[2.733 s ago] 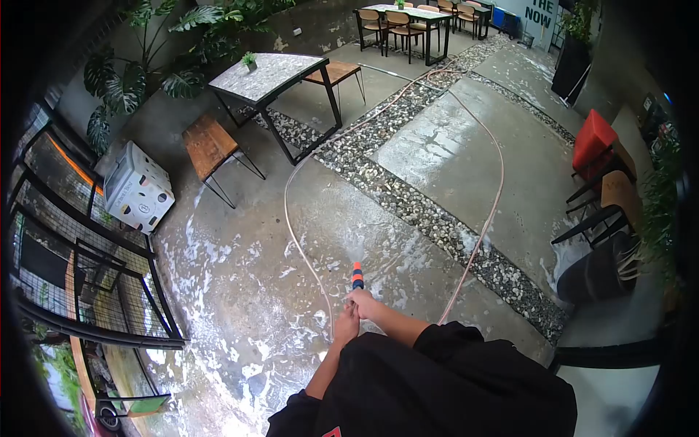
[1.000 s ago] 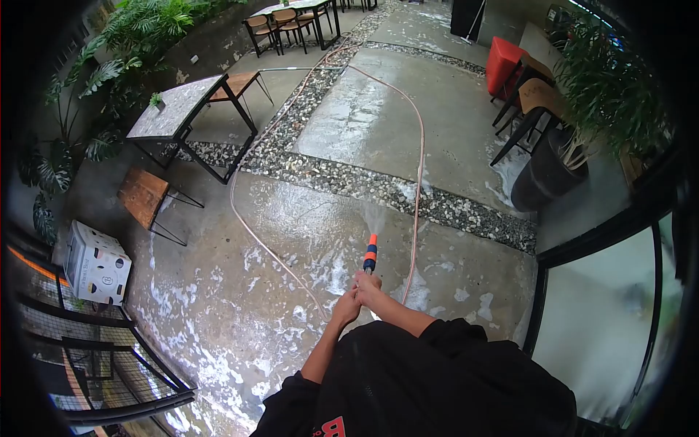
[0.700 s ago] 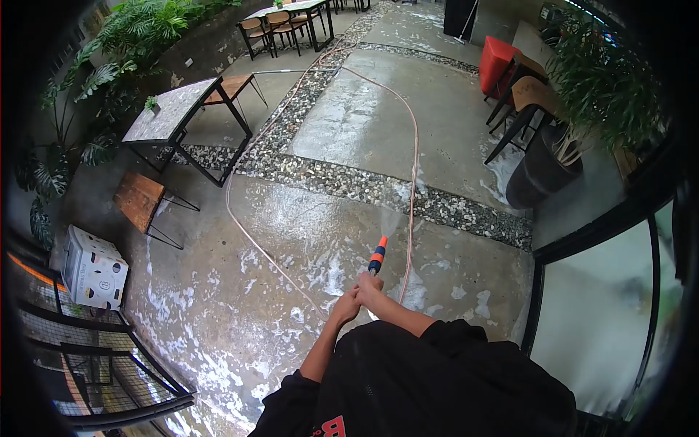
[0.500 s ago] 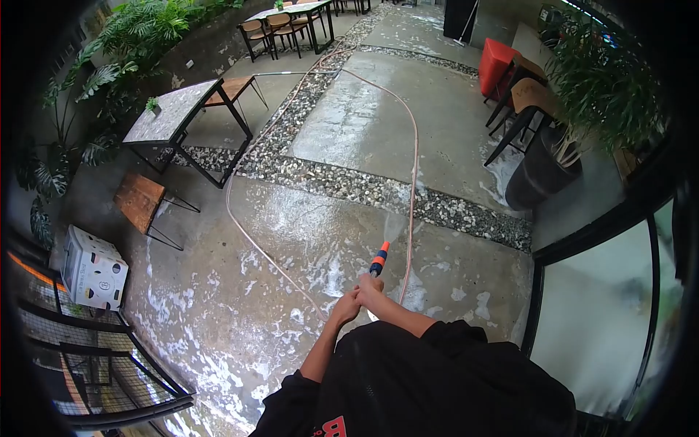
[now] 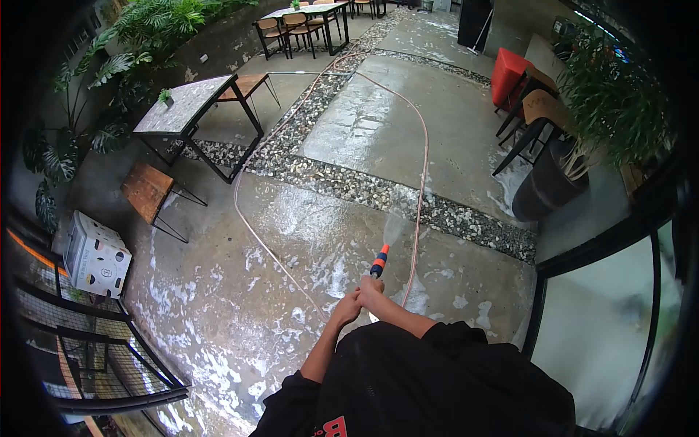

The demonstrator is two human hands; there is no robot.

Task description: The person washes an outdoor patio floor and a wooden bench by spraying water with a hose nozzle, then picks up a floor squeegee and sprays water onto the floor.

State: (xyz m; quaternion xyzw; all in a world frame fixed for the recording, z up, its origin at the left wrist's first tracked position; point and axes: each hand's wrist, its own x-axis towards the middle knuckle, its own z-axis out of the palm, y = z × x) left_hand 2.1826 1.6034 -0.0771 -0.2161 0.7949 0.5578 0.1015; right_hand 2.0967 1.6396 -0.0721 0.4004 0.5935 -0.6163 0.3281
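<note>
- Hands close together at the lower centre: the right hand [image 5: 370, 288] is in front, curled around the rear of the nozzle [image 5: 379, 262], and the left hand [image 5: 345, 309] is pressed against it from behind and to the left. What the left fingers close on is hidden, so I cannot tell their grip.
- Nozzle, orange and dark blue, tilts up and slightly right, its tip pointing away from the body. A fan of water [image 5: 394, 227] leaves it toward the gravel strip [image 5: 466, 220].
- Hose [image 5: 424, 156], pale pink, makes a wide loop over the concrete floor [image 5: 364, 240], one side running just right of the nozzle.
- White foam [image 5: 211, 364] lies in patches, thickest at the lower left.
- Tabletop [image 5: 186, 102] with a small potted plant [image 5: 166, 97] stands at the upper left; a wooden stool [image 5: 148, 191] is near it, and a white box [image 5: 102, 255] sits below the stool at the left edge.
- Red chair [image 5: 510, 76], probably plastic, and a dark planter [image 5: 550, 182] stand at the right.
</note>
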